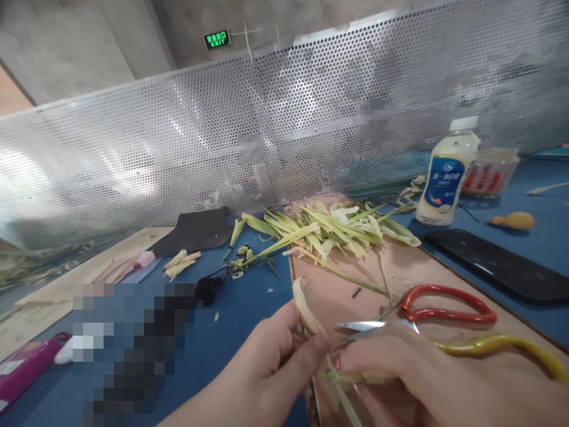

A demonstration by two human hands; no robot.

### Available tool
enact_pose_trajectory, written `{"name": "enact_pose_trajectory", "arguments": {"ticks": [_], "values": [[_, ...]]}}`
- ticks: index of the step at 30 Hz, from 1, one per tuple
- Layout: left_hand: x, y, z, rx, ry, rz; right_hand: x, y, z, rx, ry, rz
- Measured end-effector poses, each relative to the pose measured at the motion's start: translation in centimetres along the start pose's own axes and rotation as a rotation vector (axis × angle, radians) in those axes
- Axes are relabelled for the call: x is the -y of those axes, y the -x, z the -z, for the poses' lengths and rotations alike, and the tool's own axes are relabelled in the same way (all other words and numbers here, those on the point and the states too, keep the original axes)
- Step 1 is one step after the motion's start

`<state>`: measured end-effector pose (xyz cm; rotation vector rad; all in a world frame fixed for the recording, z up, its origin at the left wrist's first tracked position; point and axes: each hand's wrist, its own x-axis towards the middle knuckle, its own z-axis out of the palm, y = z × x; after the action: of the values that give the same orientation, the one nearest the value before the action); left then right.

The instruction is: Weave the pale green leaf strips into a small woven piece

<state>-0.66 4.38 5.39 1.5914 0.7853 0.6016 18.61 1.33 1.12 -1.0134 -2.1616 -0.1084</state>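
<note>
In the lower middle of the head view, my left hand (278,356) pinches a pale strip of corn husk (304,305), its curled end standing up above the fingers. Close against it, my right hand (404,370) has its fingers closed on the same husk piece. A green strand (345,403) hangs down between the two hands, and a small knot-like bunch shows at the fingertips. Just beyond my right hand lie scissors (448,305) with one red and one yellow handle, blades pointing left. A pile of corn husks (338,228) lies farther back.
Beneath is a tan board (427,270) on a blue table (262,296). At the right are a black phone (498,264), a drink bottle (447,175), a plastic tub (491,172) and a small gourd-like object (513,221). A perforated metal screen (186,136) stands behind.
</note>
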Motion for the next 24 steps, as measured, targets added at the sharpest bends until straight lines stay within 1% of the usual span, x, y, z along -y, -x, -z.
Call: {"name": "enact_pose_trajectory", "arguments": {"ticks": [3, 6, 9, 12, 16, 21, 22, 24], "values": [[0.1, 0.0, 0.2, -0.001, -0.013, -0.004, 0.1, -0.5, -0.2, -0.002, 0.012, 0.015], [0.2, -0.1, 0.2, -0.033, -0.024, 0.025, 0.2, -1.0, -0.2, -0.007, 0.034, 0.028], [0.2, -0.1, 0.1, -0.074, -0.017, 0.055, 0.2, -1.1, -0.2, -0.018, 0.054, 0.025], [0.2, -0.1, 0.0, -0.075, -0.018, 0.06, 0.1, -1.0, -0.4, -0.024, 0.088, 0.029], [0.2, -0.1, 0.0, -0.07, -0.037, 0.06, 0.0, -1.0, -0.8, -0.095, 0.125, 0.093], [0.3, -0.2, 0.0, -0.073, -0.065, 0.076, 0.0, -1.3, -0.8, -0.054, 0.134, 0.118], [0.3, -0.2, 0.0, -0.073, -0.073, 0.078, -0.1, -1.3, -0.8, -0.046, 0.114, 0.149], [0.3, -0.3, 0.0, -0.077, -0.083, 0.082, -0.4, -1.4, -0.7, 0.006, 0.071, 0.262]]}}
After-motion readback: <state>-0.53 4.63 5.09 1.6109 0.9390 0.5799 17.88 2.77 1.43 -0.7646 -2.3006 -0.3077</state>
